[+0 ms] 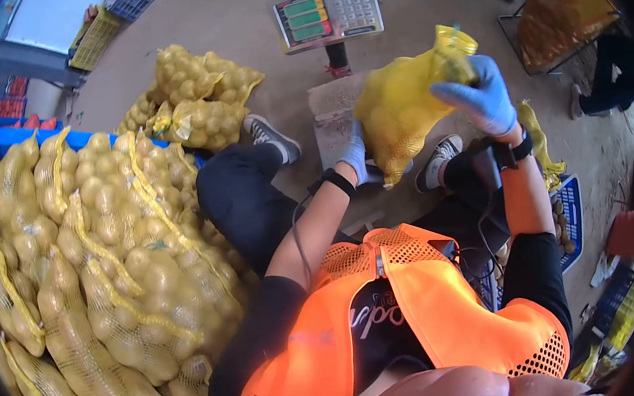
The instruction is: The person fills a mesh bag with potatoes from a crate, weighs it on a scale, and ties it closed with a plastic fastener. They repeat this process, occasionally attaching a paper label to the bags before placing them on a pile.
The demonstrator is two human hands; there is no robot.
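Note:
A yellow mesh bag of potatoes (404, 107) hangs tilted in front of me, above the scale's platform. My left hand (356, 155), in a blue glove, holds its lower left side, with some fingers hidden beneath it. At the upper right, my right hand (483, 97), also gloved in blue, curls about the bag near its gathered neck (455, 43). The thumb lies across the mesh, and the fingertips are partly hidden. Behind the bag stands a scale with a keypad and display panel (329, 15); its dusty platform (334, 103) is partly covered by the bag.
Many filled mesh bags (99, 259) are piled on my left, beside a blue edge (9, 131). More potato bags (198, 94) lie on the floor ahead. To my right sits a blue crate (571, 225) with potatoes. Another person's dark-clothed leg (613, 74) shows farther right.

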